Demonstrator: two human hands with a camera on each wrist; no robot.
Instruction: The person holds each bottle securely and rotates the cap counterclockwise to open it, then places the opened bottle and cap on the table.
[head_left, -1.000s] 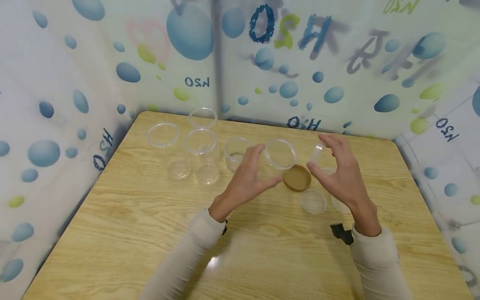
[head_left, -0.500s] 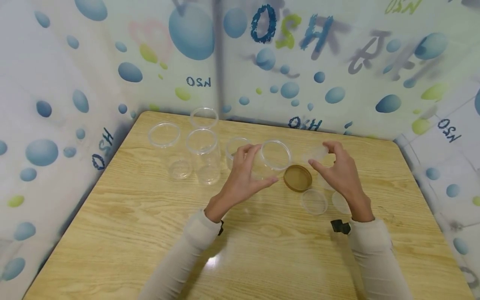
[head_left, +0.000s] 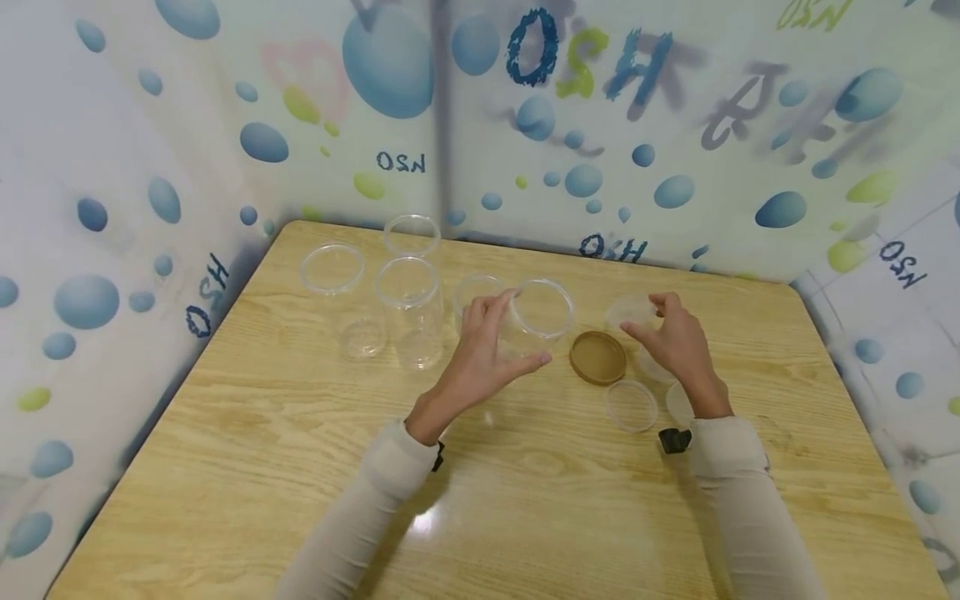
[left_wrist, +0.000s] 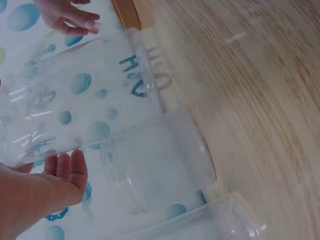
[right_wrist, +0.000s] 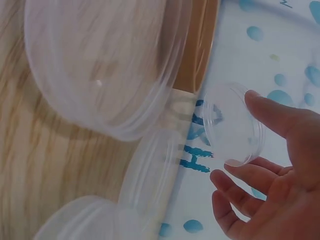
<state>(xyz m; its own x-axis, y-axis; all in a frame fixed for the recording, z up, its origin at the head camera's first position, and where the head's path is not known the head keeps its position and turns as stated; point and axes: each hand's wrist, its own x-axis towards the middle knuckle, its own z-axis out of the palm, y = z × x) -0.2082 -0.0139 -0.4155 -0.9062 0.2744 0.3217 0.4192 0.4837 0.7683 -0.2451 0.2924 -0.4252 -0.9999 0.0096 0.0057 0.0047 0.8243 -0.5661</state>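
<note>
My left hand (head_left: 480, 358) grips a clear plastic jar (head_left: 542, 310) around its side, thumb on the near side and fingers on the far side. In the left wrist view the jar (left_wrist: 85, 95) appears see-through, with the wall print showing behind it. To the right, my right hand (head_left: 681, 346) pinches a clear round lid (head_left: 628, 313) by its edge between thumb and fingers. The right wrist view shows that lid (right_wrist: 232, 125) apart from the jar, the other fingers loosely curled. A brown lid (head_left: 597, 358) lies on the table between the two hands.
Several clear lids lie near the right hand, including a front lid (head_left: 631, 406) and one beside it (head_left: 678, 403). Tall clear jars (head_left: 408, 312) stand at the back left, and a short jar (left_wrist: 157, 160) is just beyond the left hand. A printed curtain (head_left: 675, 150) borders the wooden table (head_left: 540, 508).
The lid in my right hand has turned from nearly edge-on to showing its flat face, and that hand has moved slightly left. My left hand and the jar have shifted a little left.
</note>
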